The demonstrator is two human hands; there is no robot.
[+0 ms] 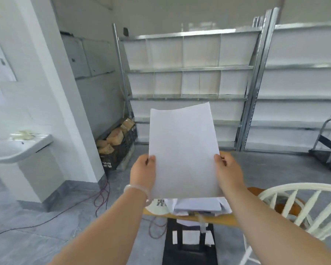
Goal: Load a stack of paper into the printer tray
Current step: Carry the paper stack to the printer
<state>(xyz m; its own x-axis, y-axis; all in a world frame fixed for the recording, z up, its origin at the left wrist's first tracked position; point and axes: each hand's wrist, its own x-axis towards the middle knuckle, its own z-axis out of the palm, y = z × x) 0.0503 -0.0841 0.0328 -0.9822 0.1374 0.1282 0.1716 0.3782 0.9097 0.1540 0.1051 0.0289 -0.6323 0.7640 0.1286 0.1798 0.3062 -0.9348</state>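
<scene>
Paper up front: I see a thin stack of smooth white sheets (182, 150) held upright in mid-air, above the yellow wooden tabletop (224, 219). The left hand (143, 173) grips its lower left edge and the right hand (229, 171) grips the lower right, fingers curled round the paper. The surface is matte and the top edge bows slightly. Under it, an opened white paper pack (199, 206) lies on the tabletop, near a white spindle-back chair (294, 205).

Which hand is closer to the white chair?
Right. The right hand holds the right edge of the paper, just up and left of the white chair. The left hand holds the left edge, farther away on the other side of the sheet.
</scene>
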